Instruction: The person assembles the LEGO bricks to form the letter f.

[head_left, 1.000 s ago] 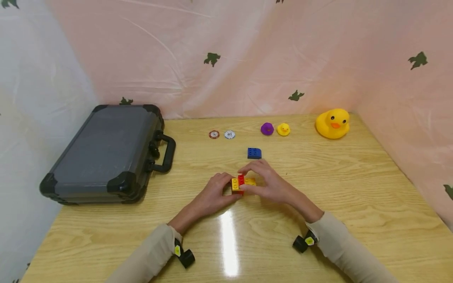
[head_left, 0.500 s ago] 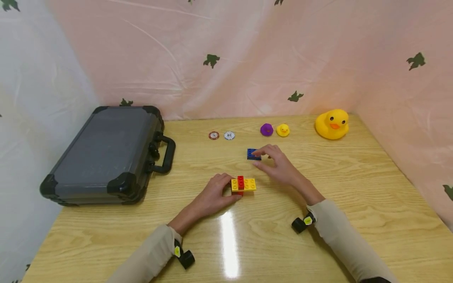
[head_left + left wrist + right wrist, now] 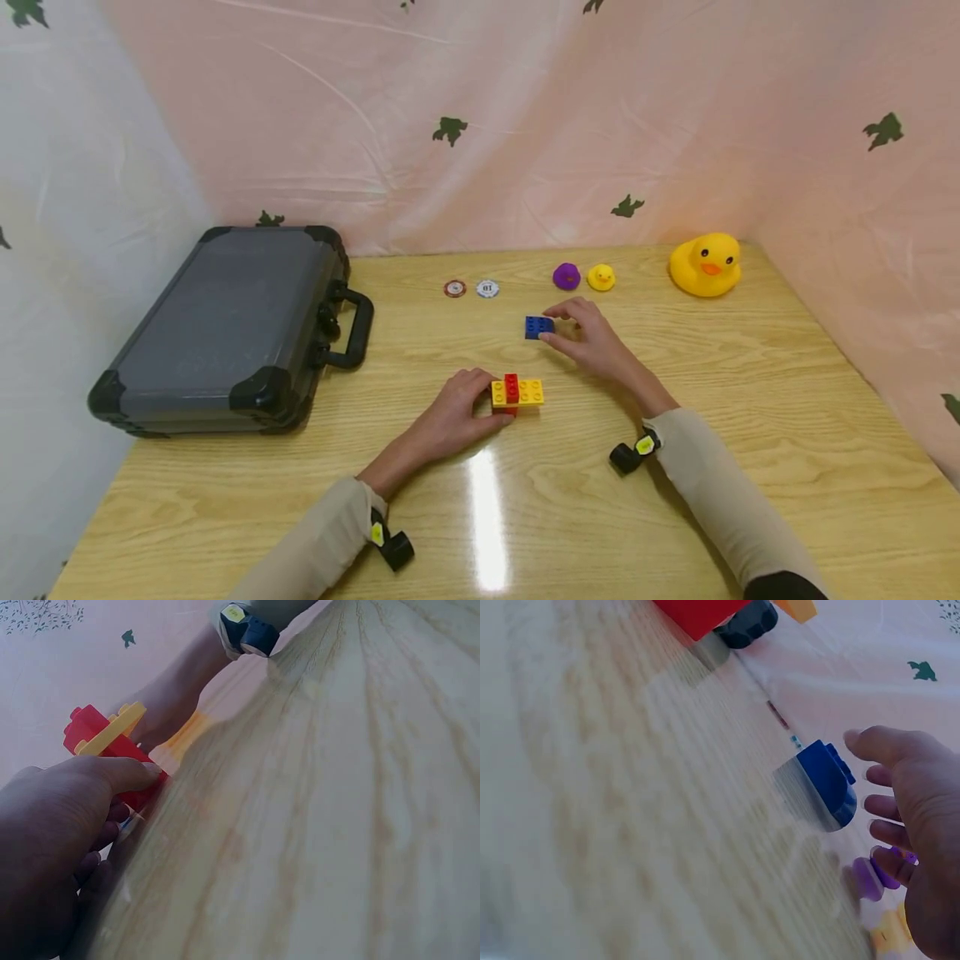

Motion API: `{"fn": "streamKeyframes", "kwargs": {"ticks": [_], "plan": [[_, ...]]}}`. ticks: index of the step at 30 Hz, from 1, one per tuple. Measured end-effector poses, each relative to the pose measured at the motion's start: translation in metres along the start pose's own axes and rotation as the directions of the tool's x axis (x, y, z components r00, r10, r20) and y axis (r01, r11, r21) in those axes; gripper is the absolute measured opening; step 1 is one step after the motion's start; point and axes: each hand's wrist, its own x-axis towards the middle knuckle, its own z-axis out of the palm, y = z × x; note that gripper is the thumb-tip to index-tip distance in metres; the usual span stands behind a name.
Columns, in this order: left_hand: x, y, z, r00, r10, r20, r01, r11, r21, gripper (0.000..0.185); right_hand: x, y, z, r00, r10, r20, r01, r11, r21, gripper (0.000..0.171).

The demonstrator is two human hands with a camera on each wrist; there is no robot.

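A small stack of toy building bricks stands on the table: a yellow plate with a red brick across its top and more red below. My left hand grips the stack's left side, thumb along the near face; in the left wrist view that thumb presses low on the red part. Farther back lies a blue brick, studs up, one end rounded in the right wrist view. Around its right end hovers my right hand, thumb and fingers spread. A gap shows between thumb and blue brick in the right wrist view.
A grey hard case with a black handle lies at the left. Along the back sit red and white poker chips, a purple duck, a small yellow duck and a large yellow duck.
My right hand has let go of the brick stack and moved back to the blue brick, shifting slightly to its right end. The left hand stays on the stack.
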Motion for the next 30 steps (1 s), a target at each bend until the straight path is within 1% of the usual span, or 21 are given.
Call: {"fn": "streamKeyframes", "kwargs": {"ticks": [3,8,10,17,25,30], "plan": [[-0.0002,0.0003,-0.0002,1.000,-0.007,0.004,0.007,1.000,0.004,0.034,0.0018,0.0037,0.0016,1.000,0.019,0.002,-0.019,1.000,0.000,0.038],[-0.0006,0.0016,-0.0011,1.000,-0.007,0.002,0.007,1.000,0.006,0.034,0.0043,0.0075,0.0043,1.000,0.003,-0.003,-0.003,1.000,0.005,0.038],[-0.0004,0.0012,-0.0009,1.000,-0.005,0.002,0.005,1.000,0.007,0.034,0.0051,0.0090,0.0053,1.000,-0.001,0.006,0.001,1.000,0.004,0.038],[-0.0002,-0.0003,-0.0004,1.000,-0.009,0.008,0.009,1.000,0.004,0.034,0.0064,0.0108,0.0068,0.999,0.021,0.039,-0.020,0.999,-0.024,0.042],[-0.0001,0.0000,0.0002,1.000,0.001,0.008,-0.001,1.000,0.006,0.034,0.0050,0.0106,0.0072,0.999,0.022,0.034,-0.021,0.999,-0.046,0.037],[-0.0006,0.0002,-0.0002,1.000,0.008,-0.002,-0.008,1.000,0.008,0.034,0.0041,0.0077,0.0068,0.999,0.027,0.028,-0.026,0.999,-0.034,0.035]]}}
